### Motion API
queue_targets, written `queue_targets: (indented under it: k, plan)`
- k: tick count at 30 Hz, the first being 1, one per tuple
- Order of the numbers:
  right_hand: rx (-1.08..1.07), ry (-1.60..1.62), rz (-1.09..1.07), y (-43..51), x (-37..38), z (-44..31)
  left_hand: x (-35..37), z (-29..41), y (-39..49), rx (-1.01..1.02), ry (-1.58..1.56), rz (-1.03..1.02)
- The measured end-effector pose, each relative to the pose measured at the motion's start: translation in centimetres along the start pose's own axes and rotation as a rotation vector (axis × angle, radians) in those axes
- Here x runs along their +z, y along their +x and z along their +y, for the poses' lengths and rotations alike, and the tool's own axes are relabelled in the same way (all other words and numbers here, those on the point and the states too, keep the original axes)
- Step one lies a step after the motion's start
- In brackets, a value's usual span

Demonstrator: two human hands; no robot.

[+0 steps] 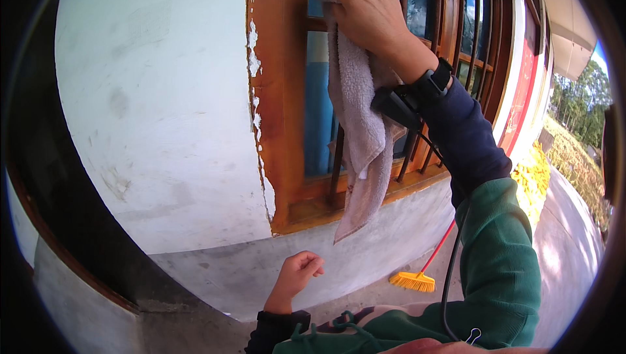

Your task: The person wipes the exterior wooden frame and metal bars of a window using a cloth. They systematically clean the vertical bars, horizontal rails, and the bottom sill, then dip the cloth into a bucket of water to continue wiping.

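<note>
At the top of the view my right hand (367, 14) is raised against the barred window and grips a greyish-pink terry towel (359, 94). The towel's bunched top lies under my fingers by the glass, and its long end hangs in front of the bars, below the sill. Around the window runs a brown wooden frame (283, 109). Low in front of my body, my left hand (298, 271) has its fingers curled in, with nothing seen in it, apart from the grey lower wall (215, 266). Dark devices with straps sit on both wrists.
A yellow broom (413, 281) with a red handle rests at the wall's foot. A black cable (452, 266) runs along my right arm. Yellow cobs (533, 178) are heaped at the right, near a red door (522, 85). A dark doorway (54, 134) opens at the left.
</note>
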State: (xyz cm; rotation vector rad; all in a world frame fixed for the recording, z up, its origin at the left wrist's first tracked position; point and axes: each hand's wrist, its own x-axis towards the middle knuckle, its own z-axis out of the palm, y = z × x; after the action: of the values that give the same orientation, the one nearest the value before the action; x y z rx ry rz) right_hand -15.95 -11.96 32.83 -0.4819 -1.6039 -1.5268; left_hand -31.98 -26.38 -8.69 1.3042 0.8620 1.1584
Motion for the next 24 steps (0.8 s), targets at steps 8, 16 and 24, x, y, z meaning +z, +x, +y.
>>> queue_targets:
  k: [8,16,24]
  plan:
    - [-0.08,-0.287,-0.818,2.2,2.9,-1.9,-0.8,-0.2,0.6,0.012,0.006,-0.028]
    - [-0.179,-0.385,-0.884,3.2,4.0,-0.9,-2.6,-1.1,-0.8,-0.006,-0.033,0.03]
    - [0.362,0.236,-0.541,2.8,1.7,-3.7,-2.1,0.0,1.3,0.049,0.068,-0.078]
